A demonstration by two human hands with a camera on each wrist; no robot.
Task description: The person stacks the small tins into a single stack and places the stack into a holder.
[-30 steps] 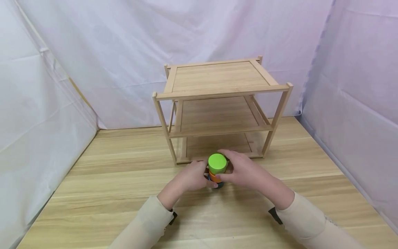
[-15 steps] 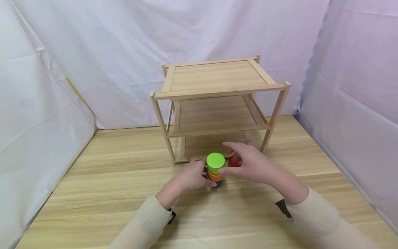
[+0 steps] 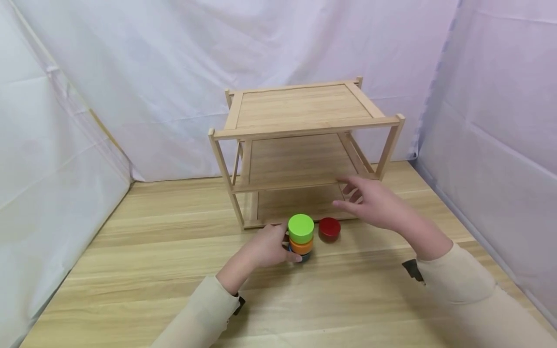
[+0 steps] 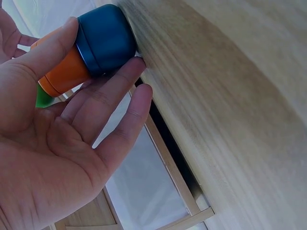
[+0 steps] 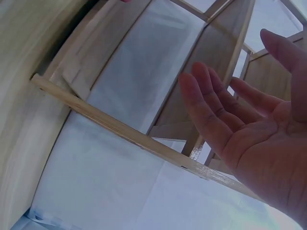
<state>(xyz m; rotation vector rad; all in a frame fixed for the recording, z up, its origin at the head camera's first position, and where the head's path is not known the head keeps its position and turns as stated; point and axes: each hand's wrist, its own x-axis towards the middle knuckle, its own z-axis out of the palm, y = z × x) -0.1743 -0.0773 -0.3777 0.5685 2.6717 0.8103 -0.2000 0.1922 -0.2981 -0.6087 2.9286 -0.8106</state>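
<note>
My left hand (image 3: 267, 246) holds an upright stack of small round tins on the table. A light green tin (image 3: 300, 227) tops the stack, an orange tin (image 4: 67, 72) sits in the middle and a dark blue tin (image 4: 108, 38) stands at the bottom. In the left wrist view, the thumb lies across the orange and blue tins, with fingers round the other side. Just right of the stack, a red tin (image 3: 329, 229) stands by itself. My right hand (image 3: 376, 200) is raised near the shelf's right front, its fingers loosely bent around nothing.
A three-tier wooden shelf (image 3: 304, 108) stands directly behind the tins, its lowest board close to the stack. Its right front post (image 3: 389, 147) is near my right hand. White cloth (image 3: 174, 87) hangs behind and at both sides of the wooden table (image 3: 174, 241).
My right hand has left the tins and moved up and right toward the shelf, uncovering the red tin. The left hand stays on the stack.
</note>
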